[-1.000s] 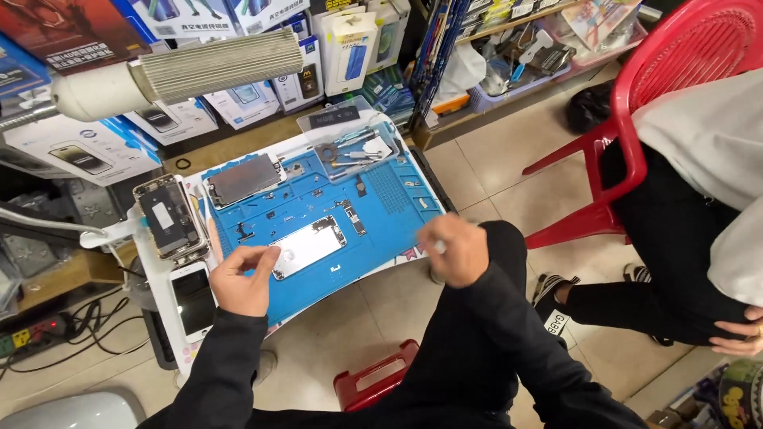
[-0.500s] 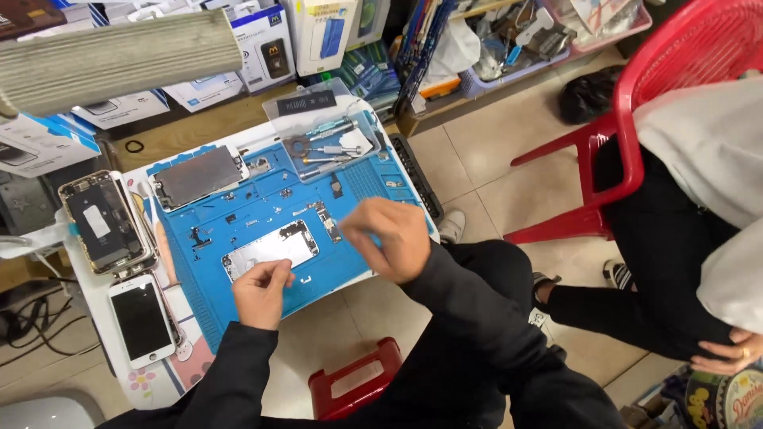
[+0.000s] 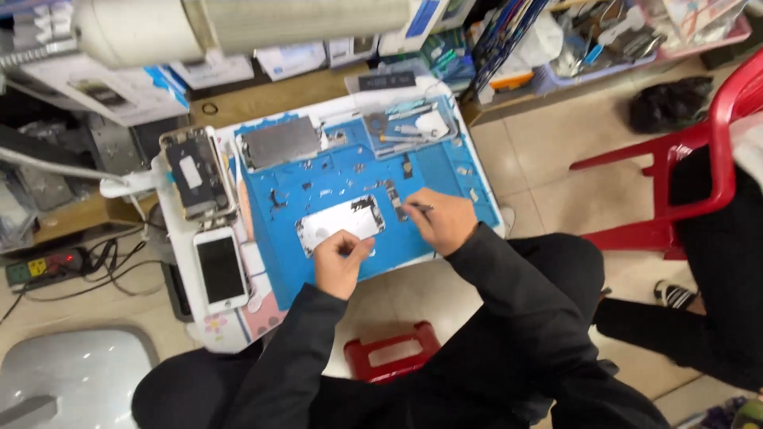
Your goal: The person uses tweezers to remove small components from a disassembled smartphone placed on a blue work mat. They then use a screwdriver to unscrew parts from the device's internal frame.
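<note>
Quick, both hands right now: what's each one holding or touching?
Left hand: fingers curled, pressing on the lower edge of the silver phone housing; no full grip.
Right hand: closed on a thin dark tool, its tip at the housing's right end.

A low white table [image 3: 469, 159] stood on the tiled floor [image 3: 556, 167], and a blue work mat [image 3: 445, 179] covered most of its top. On the mat lay a silver phone housing [image 3: 338, 222] near the middle, a grey metal plate [image 3: 278, 141] at the far left, a clear tray of tools [image 3: 409, 123] at the far right, and small loose parts scattered between. Left of the mat lay an opened phone [image 3: 195, 175] and, nearer, a white phone [image 3: 221, 268].
</note>
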